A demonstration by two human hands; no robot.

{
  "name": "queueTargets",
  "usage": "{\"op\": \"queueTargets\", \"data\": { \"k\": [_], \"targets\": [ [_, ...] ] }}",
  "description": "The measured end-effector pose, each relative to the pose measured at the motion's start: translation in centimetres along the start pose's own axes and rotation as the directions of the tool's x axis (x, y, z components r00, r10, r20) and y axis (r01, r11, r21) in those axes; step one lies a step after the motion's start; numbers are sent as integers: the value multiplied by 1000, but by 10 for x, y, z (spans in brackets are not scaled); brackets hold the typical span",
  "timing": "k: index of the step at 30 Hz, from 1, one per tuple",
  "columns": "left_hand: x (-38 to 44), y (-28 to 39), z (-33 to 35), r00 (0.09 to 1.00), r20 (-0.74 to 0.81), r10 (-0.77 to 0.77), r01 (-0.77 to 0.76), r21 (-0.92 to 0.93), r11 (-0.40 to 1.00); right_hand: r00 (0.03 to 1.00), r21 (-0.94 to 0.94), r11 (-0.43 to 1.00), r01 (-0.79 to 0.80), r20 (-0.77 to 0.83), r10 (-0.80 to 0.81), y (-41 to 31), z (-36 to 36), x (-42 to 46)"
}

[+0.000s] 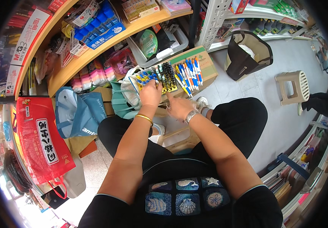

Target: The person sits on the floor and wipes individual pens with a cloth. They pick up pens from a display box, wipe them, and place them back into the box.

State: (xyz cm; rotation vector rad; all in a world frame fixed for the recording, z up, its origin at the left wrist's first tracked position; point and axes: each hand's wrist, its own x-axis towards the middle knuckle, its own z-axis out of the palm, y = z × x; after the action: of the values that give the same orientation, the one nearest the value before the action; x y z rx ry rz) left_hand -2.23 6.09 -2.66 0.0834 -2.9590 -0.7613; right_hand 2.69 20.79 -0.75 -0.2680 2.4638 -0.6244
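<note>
A cardboard box [206, 68] stands in front of me with a display tray of small black, blue and yellow items [168, 74] on it. My left hand [151, 92] is over the tray's near left part, its fingertips among the blue and yellow pieces; whether it grips one is hidden. Just below the tray's near edge is my right hand [178, 107], index finger pointing at that edge, the other fingers curled near a blurred, clear thing that may be plastic. Blue, white and orange ballpoint pens [191, 74] lie side by side to the right of the tray.
Wooden shelving [141, 22] with blue glue bottles [99, 22] curves along the far left. Blue [88, 111], green [119, 99] and red bags [44, 139] stand at the left. A dark tote bag [248, 55] and a plastic stool [292, 87] are on the floor at right.
</note>
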Motion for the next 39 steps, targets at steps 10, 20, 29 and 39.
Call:
{"op": "queueTargets", "data": {
  "k": [10, 20, 29, 39],
  "targets": [
    [-29, -15, -79, 960, 184, -212, 268, -820, 505, 946, 317, 939, -132, -243, 215, 9, -16, -22],
    [-106, 34, -122, 963, 269, 0, 248, -887, 390, 600, 68, 737, 672, -634, -488, -82, -51, -108],
    [-141, 32, -162, 947, 321, -16, 314, -916, 250, 681, 96, 752, 652, -510, -526, -83, -39, -129],
    [-150, 39, -169, 971, 240, -21, 238, -939, 248, 570, -62, 784, 617, -651, -501, -69, -36, -155]
  ]
}}
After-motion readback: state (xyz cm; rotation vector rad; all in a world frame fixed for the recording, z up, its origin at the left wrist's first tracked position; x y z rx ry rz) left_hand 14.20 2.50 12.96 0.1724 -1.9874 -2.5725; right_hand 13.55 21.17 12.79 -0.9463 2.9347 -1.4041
